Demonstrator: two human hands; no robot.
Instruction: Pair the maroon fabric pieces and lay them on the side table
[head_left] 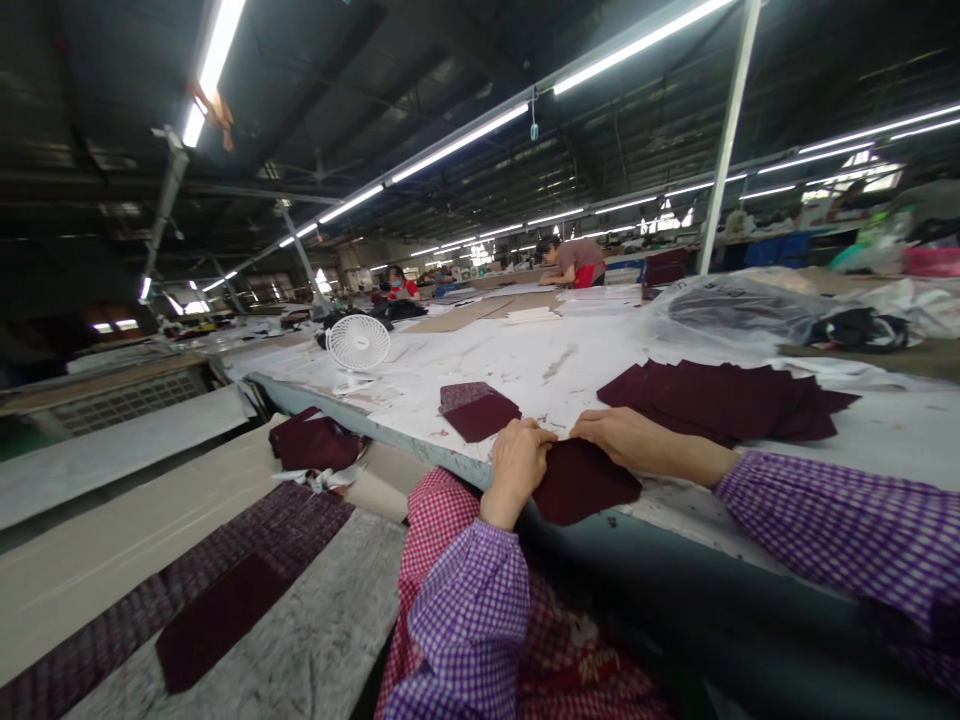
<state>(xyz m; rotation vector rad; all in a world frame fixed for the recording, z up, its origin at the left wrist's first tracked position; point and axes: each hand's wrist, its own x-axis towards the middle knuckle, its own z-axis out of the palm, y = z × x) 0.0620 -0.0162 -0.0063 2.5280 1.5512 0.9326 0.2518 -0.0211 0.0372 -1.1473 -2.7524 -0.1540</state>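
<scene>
A dark maroon fabric piece (586,484) lies at the table's near edge, part of it hanging over. My left hand (519,462) pinches its left edge, fingers curled. Across its far edge, my right hand (626,436) presses with the fingertips drawn together on the cloth. Just beyond my left hand rests a small maroon piece (484,412) with a speckled patch at its far side. To the right of my right hand, a fanned stack of maroon pieces (720,398) is spread out.
A white fan (358,343) stands on the white-covered table (525,350). On a lower surface at left lie a crumpled maroon cloth (319,442) and a long speckled fabric strip (225,540). Clear plastic (739,310) sits at the right. Two people (577,262) work farther back.
</scene>
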